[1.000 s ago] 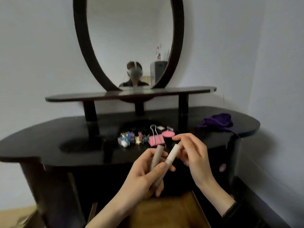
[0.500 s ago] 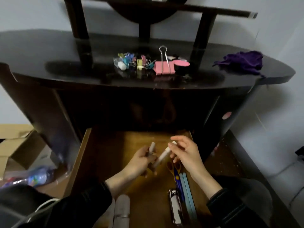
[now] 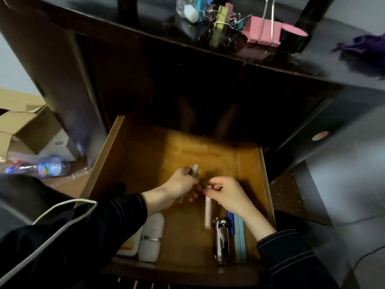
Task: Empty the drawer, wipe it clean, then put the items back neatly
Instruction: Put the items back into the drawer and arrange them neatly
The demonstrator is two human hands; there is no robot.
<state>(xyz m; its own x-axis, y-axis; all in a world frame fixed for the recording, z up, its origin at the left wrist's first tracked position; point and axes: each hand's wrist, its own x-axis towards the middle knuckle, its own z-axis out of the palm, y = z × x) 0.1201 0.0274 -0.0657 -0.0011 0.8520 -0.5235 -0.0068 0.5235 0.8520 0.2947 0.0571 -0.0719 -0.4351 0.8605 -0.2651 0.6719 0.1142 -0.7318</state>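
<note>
At the front of the drawer (image 3: 187, 151), close to the person, a white bottle (image 3: 151, 238) lies well to the left of both hands. A shiny stapler (image 3: 220, 240) and some blue strips (image 3: 239, 234) lie just below the right hand's pinch, a bit to its right.

The right hand (image 3: 229, 195) pinches the top end of a white tube (image 3: 207, 207) with its fingertips. The tube points down from the pinch toward the person, just left of the stapler. It is hard to tell if its low end touches the wood.

Just left of that pinch, the left hand (image 3: 183, 184) has its fingers curled round a grey tube (image 3: 195, 170). The tube's top sticks out above the fist.

This looks like the putting-back part. To do it well, the right hand should lower the white tube until it lies flat and straight, in line with the stapler and close beside it, not on top. It should let go only when the tube rests, since a round tube may roll. The grey tube could then go on the left side of the white one.

Far above both grips, on the desk top (image 3: 325, 59), small clips (image 3: 220, 15), a big pink clip (image 3: 262, 32) and a purple cloth (image 3: 364, 44) wait.
</note>
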